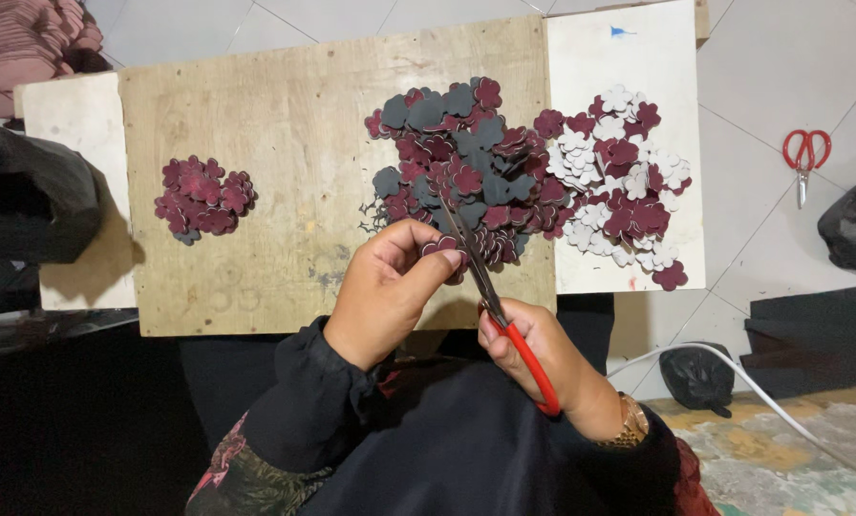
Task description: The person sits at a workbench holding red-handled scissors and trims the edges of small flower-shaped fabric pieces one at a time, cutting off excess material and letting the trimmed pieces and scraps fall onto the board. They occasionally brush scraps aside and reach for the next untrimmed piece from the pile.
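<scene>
My left hand (385, 287) pinches a small maroon flower-shaped piece (444, 248) at the near edge of the wooden board (285, 124). My right hand (543, 354) grips red-handled scissors (500, 315), whose blades reach up to the piece in my left fingers. Just beyond lies a big heap of maroon and dark grey flower-shaped cutouts (466, 162). A second heap of maroon and white cutouts (619, 177) rests on the white board (638, 57) to the right.
A small pile of maroon cutouts (202, 199) sits on the board's left part. Another pair of red scissors (805, 158) lies on the tiled floor at right, near a black bag (853, 225). A white cable (753, 387) crosses the floor.
</scene>
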A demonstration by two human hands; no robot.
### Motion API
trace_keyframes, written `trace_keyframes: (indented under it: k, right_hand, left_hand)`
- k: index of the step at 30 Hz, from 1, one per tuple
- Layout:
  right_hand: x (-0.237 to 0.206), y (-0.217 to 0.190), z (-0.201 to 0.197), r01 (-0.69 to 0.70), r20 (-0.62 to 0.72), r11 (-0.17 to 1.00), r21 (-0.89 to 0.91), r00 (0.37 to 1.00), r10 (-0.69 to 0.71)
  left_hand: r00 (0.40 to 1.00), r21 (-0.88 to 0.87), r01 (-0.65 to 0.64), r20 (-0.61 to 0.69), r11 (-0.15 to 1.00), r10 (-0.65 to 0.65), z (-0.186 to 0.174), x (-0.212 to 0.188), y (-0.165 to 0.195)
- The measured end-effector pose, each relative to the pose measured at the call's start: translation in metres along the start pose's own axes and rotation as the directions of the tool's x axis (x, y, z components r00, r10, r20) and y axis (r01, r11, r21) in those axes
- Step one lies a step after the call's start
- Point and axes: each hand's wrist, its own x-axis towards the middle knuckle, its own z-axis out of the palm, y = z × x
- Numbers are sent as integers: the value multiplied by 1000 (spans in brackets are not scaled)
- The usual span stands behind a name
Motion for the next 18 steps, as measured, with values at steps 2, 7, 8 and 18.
trace_keyframes:
  k: [2,7,8,18]
  right_hand:
    - [2,1,-1,5,-1,1000,-9,1000,-5]
    - [5,2,-2,-33,-17,999,2,999,33]
    - [6,3,-3,-40,-23,999,-8,999,40]
    - [13,7,-5,-83,-50,997,2,995,83]
  left_hand:
    - [1000,-10,10,-9,1000,-10,-1,3,-2]
    - [1000,-66,22,-16,998,-23,-4,8,-5]
    - [1000,-72,22,-15,997,-23,-4,9,-5]
    - [996,-6,73,-46,997,-73,-8,15,1]
